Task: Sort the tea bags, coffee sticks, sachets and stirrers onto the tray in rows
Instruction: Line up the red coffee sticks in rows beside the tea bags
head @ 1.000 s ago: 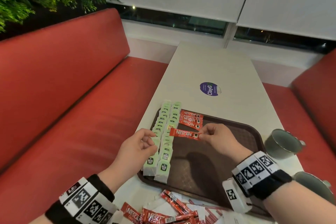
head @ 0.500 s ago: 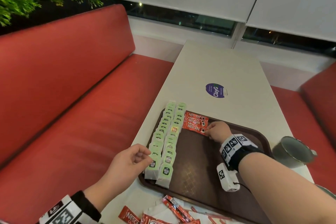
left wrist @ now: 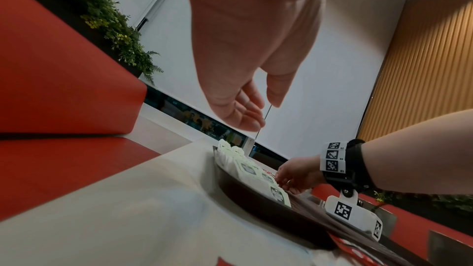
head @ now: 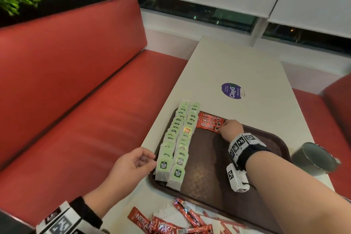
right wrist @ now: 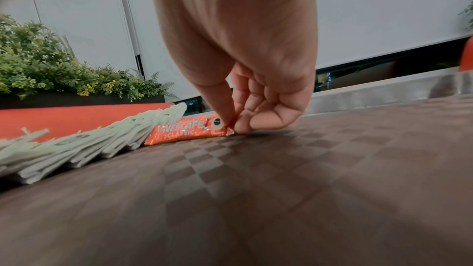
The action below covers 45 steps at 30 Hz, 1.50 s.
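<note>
Head view: the right hand (head: 230,128) pinches the right end of the nearest coffee stick (head: 209,126), whose long axis runs leftward from the fingertips to the tea bags (head: 180,138) on the tray (head: 209,176); the left hand (head: 133,165), loosely curled and holding nothing, sits just left of the nearest tea bag, and the loose sticks (head: 167,224) on the tabletop (head: 237,66) lie nearer to it. Left wrist view: the left hand (left wrist: 243,108) hangs relaxed above the tray rim. Right wrist view: thumb and fingertips (right wrist: 240,126) nip the stick (right wrist: 189,131), which lies flat, extending left of the hand.
</note>
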Tool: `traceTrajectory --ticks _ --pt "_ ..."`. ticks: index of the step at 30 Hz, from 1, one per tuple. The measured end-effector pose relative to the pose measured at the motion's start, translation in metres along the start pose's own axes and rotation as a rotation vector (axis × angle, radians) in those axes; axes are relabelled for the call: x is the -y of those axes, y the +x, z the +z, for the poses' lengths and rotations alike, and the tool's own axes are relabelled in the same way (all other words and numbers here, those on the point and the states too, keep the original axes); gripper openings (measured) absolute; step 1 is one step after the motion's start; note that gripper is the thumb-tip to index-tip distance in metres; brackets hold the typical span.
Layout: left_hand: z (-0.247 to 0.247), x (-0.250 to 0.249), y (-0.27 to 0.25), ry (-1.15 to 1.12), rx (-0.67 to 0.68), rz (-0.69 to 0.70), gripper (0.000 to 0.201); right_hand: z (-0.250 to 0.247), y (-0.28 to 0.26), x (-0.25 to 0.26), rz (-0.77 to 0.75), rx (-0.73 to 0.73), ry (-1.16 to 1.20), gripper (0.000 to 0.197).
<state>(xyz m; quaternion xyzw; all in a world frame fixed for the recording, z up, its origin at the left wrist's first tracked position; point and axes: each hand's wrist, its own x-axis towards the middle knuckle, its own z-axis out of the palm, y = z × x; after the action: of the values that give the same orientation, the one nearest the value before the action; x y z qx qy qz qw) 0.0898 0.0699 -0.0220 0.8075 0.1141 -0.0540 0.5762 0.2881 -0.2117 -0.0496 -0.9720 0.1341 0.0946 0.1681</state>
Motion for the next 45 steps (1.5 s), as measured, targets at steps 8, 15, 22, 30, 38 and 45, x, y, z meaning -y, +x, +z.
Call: traceTrajectory --ticks 8,15,22,30,38,45 --pt "-0.007 -0.005 -0.005 0.025 -0.014 0.019 0.013 0.003 0.000 0.000 -0.013 -0.007 0.000 0.023" --pt "-0.014 -0.004 -0.018 0.052 0.041 0.029 0.010 -0.013 -0.021 -0.012 -0.056 -0.067 0.272 0.010" --pt "-0.018 0.004 -0.045 0.333 0.260 0.027 0.012 -0.059 -0.150 -0.027 -0.365 0.007 0.561 0.007" --pt "0.006 0.003 -0.076 0.526 0.389 0.048 0.020 -0.024 -0.267 -0.043 -0.595 0.436 -0.067 0.048" --pt "0.044 0.014 -0.079 0.981 0.464 0.289 0.053 0.023 -0.290 -0.032 -0.709 0.340 -0.529 0.079" --pt "0.056 0.019 -0.072 1.132 0.389 0.379 0.041 0.026 -0.284 -0.030 -0.732 0.266 -0.536 0.056"
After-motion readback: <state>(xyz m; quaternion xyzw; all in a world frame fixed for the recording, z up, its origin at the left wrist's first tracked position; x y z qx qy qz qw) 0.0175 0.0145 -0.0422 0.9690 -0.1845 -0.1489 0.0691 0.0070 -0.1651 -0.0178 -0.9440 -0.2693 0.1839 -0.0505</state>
